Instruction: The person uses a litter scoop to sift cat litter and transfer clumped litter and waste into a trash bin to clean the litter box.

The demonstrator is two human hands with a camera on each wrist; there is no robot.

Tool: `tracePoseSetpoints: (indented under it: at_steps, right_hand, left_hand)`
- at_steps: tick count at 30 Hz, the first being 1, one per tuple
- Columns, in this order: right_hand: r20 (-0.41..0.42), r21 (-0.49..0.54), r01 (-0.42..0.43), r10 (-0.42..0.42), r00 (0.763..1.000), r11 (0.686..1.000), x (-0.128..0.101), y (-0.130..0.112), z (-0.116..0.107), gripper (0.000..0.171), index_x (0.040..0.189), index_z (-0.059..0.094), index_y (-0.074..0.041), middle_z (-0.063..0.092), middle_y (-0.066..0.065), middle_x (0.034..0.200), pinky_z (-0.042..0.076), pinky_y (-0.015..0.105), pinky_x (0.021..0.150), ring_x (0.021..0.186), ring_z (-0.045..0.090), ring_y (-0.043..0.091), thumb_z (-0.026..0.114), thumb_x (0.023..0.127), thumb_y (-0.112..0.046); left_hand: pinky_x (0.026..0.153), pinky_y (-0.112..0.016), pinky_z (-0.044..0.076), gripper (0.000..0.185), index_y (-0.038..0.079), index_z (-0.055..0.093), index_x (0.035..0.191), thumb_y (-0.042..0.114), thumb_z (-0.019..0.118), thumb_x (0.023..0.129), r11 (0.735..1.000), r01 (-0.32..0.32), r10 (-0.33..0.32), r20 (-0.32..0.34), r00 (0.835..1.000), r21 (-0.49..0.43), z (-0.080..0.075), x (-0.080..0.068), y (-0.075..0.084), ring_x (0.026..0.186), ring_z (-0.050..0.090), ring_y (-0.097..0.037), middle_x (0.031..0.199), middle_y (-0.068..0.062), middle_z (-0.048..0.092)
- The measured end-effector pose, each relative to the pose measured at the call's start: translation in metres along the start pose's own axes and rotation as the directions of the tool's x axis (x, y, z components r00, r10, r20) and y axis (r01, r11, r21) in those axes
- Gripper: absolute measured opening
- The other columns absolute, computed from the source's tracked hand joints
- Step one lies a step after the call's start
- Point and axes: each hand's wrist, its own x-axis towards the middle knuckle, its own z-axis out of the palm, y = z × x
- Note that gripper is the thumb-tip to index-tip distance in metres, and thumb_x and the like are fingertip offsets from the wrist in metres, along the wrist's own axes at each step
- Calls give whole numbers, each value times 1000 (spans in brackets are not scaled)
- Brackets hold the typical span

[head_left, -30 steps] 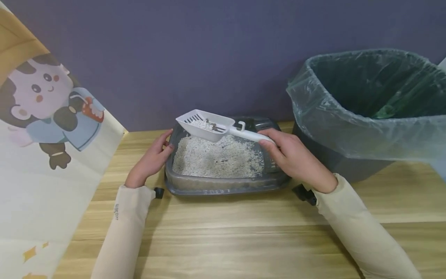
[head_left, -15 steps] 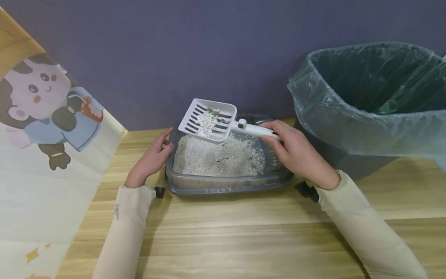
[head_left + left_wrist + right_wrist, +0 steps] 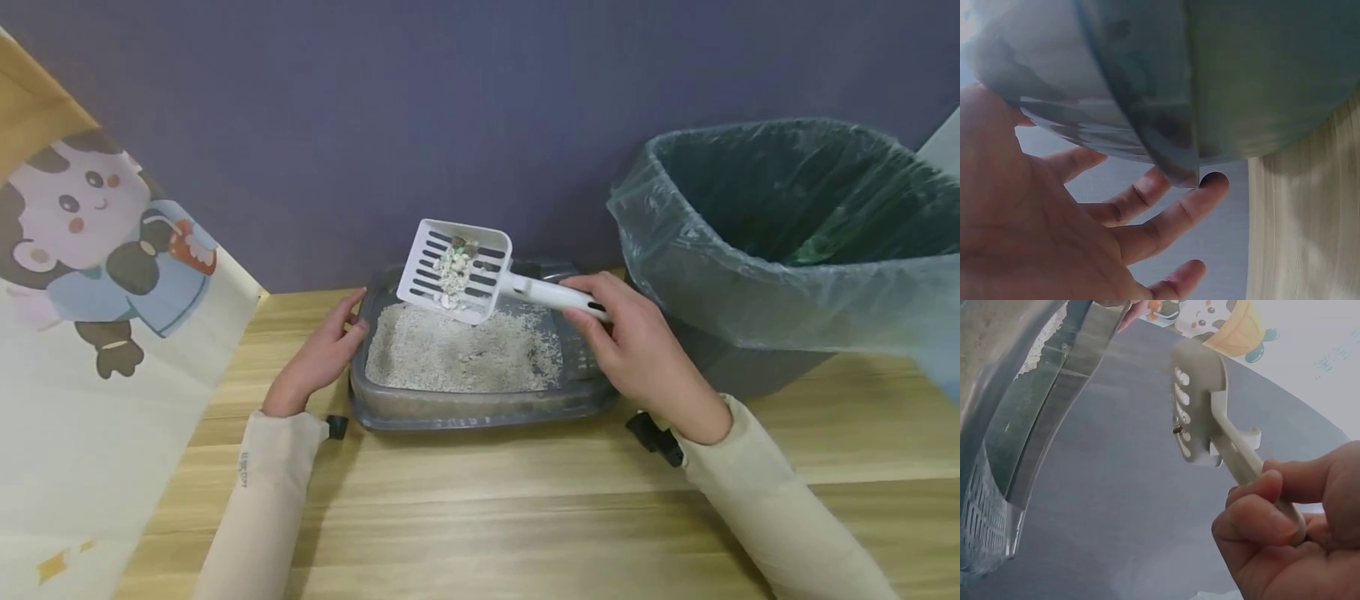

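Observation:
A grey litter tray (image 3: 480,408) full of pale granules (image 3: 457,354) sits on the wooden table. My right hand (image 3: 637,350) grips the handle of a white slotted scoop (image 3: 456,271), held tilted above the tray's far side with a few clumps and dark bits on it. In the right wrist view the scoop (image 3: 1200,409) stands edge-on above my curled fingers (image 3: 1260,519), with the tray (image 3: 1035,425) at the left. My left hand (image 3: 318,358) rests with straight fingers against the tray's left rim. In the left wrist view the fingers (image 3: 1166,219) lie under the tray's rim (image 3: 1166,125).
A dark bin lined with a translucent bag (image 3: 780,242) stands right of the tray, its mouth open. A cartoon-printed sheet (image 3: 97,317) covers the left side. Bare wooden tabletop (image 3: 480,517) lies in front. A purple wall stands behind.
The scoop has risen and tilted more upright over the tray, and much of the litter on it has sifted through the slots. My left hand stays on the rim.

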Motion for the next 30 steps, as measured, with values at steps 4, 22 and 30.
tracePoseSetpoints:
  at_steps: [4, 22, 30]
  right_hand:
    - [-18, 6, -15, 15, 1000, 1000, -1, -5, 3, 29, 124, 55, -10, 48, 0, 86, 37, 30, 52, 62, 40, 14, 56, 95, -14]
    - [-40, -2, -30, 29, 999, 1000, -4, -5, 4, 31, 125, 56, -8, 51, 0, 88, 37, 29, 50, 60, 41, 13, 57, 95, -15]
    - [29, -36, -50, 51, 998, 998, 0, -1, 8, 32, 126, 55, -10, 48, 0, 86, 37, 30, 50, 60, 41, 14, 58, 94, -13]
  left_hand:
    - [65, -38, 42, 56, 5, 20, 150, 21, 38, 100, 1000, -10, 10, -11, 1000, 14, -3, -1, 1, 72, 50, -24, 110, -23, 46]
    - [69, -38, 40, 55, 8, 22, 150, 23, 39, 99, 999, 9, -9, -12, 1000, 34, 1, 2, 2, 79, 50, -27, 112, -22, 47]
    - [70, -40, 41, 56, 8, 21, 150, 24, 38, 100, 999, 15, -15, -13, 1000, 29, 1, 0, 0, 82, 51, -29, 114, -22, 46]
